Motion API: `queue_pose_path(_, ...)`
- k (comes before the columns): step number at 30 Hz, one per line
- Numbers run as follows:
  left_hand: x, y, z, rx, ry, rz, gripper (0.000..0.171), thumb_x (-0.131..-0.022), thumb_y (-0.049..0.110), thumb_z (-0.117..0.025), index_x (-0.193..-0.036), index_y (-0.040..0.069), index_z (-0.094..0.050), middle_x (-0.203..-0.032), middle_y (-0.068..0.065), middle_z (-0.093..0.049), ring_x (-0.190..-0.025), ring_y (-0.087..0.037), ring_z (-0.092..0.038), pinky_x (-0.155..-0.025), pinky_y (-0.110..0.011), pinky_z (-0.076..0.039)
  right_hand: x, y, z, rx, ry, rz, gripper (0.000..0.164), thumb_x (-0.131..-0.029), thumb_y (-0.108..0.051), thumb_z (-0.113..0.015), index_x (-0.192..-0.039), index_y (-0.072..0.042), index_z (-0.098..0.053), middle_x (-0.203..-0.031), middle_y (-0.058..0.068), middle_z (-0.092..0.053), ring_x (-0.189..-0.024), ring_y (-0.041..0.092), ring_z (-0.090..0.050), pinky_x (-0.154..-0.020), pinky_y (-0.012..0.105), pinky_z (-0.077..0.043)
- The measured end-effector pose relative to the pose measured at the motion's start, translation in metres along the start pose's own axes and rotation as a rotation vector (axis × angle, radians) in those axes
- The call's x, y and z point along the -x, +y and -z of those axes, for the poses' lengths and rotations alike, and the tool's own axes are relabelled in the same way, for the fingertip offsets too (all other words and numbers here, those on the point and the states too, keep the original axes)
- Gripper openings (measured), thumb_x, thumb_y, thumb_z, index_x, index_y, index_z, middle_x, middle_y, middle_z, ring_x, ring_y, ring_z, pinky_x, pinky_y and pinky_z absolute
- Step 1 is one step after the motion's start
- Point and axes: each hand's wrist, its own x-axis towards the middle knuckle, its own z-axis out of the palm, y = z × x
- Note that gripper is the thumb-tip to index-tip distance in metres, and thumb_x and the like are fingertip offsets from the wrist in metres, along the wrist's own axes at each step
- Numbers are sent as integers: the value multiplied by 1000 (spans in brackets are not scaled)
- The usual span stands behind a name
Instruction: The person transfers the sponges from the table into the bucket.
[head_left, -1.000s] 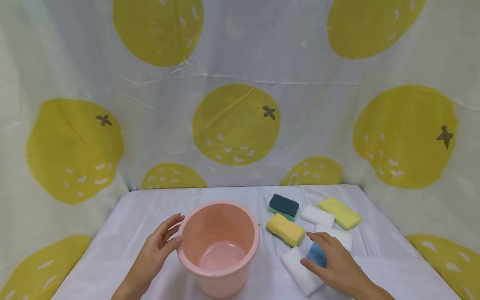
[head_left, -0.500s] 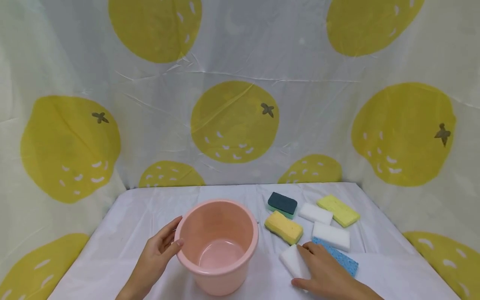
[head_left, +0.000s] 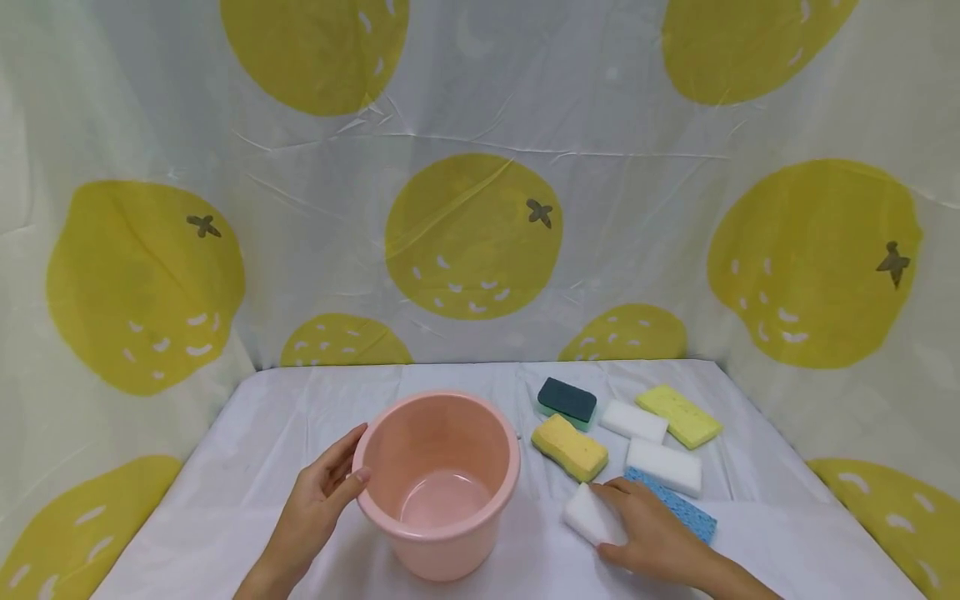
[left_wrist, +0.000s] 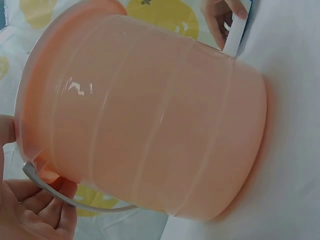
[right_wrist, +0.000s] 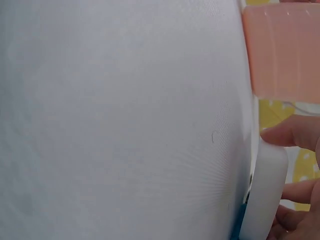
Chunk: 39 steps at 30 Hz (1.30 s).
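A pink bucket [head_left: 442, 542] stands upright at the middle front of the table. My left hand [head_left: 318, 500] holds its left rim, with the thumb on the rim and the fingers round the outside, near the thin grey handle [left_wrist: 75, 202] in the left wrist view. My right hand [head_left: 648, 529] grips a white sponge [head_left: 592, 517] to the right of the bucket, thumb on the near edge and fingers on the far one. The right wrist view has this white sponge [right_wrist: 267, 187] tilted on edge. Partly behind the right hand lies a blue sponge [head_left: 686, 512].
Beyond the right hand lie a yellow sponge [head_left: 570, 447], a green sponge with a dark scouring face [head_left: 567, 402], two more white sponges, one [head_left: 663, 467] nearer than the other [head_left: 633, 421], and a pale yellow sponge [head_left: 678, 415]. A lemon-patterned cloth [head_left: 472, 350] hangs behind the table.
My right hand has come down onto the near white sponge, gripped it and tilted it up. Its move has uncovered more of the blue sponge. The left hand has stayed at the bucket's rim.
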Motion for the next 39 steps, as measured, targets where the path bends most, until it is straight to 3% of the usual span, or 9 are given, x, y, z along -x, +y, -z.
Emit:
queue_pose_path(11,-1,0,1,-8,-10,-3,56,-105,2,-57,-156,-6,-36,-157,-23,-41,-134,-10,-52,-99,-25,-50,-5,-5,14,-63,-9,110,75,-73,-24,-91,-138,0,-62,-121,4,-58,-101,18,-55,-85,42,-52)
queue_pose_path(17,-3,1,0,-7,9,3,55,-106,2,-56,-156,-6,-37,-156,-22,-42,-133,-9,-53,-98,-25,-50,-13,-16,37,-23,51,176,71,-75,-20,-90,-138,-3,-62,-126,4,-58,-109,22,-57,-91,46,-52)
queue_pose_path(24,-5,3,-1,-9,15,28,55,-106,4,-58,-157,-4,-37,-157,-20,-41,-134,-8,-52,-99,-24,-49,-30,-26,71,-7,57,184,71,-79,-20,-88,-142,-5,-59,-130,5,-59,-110,20,-56,-86,40,-53)
queue_pose_path(30,-3,4,1,-17,22,30,55,-106,5,-58,-156,-4,-38,-157,-20,-42,-133,-7,-52,-99,-23,-49,-44,-34,89,-150,-6,234,68,-81,-22,-86,-142,-8,-60,-125,4,-59,-98,23,-55,-69,31,-54)
queue_pose_path(34,-2,3,1,-7,14,26,55,-106,5,-57,-157,-4,-37,-158,-20,-41,-134,-7,-52,-99,-23,-49,-51,-40,94,-179,-38,222,70,-82,-24,-85,-144,-8,-58,-131,6,-58,-101,24,-55,-71,33,-54)
queue_pose_path(39,-1,3,-2,7,14,39,56,-106,5,-58,-157,-3,-37,-158,-19,-41,-133,-7,-52,-98,-24,-49,-59,-47,104,-148,-11,218,71,-83,-27,-85,-145,-8,-57,-137,10,-58,-106,25,-55,-75,36,-53)
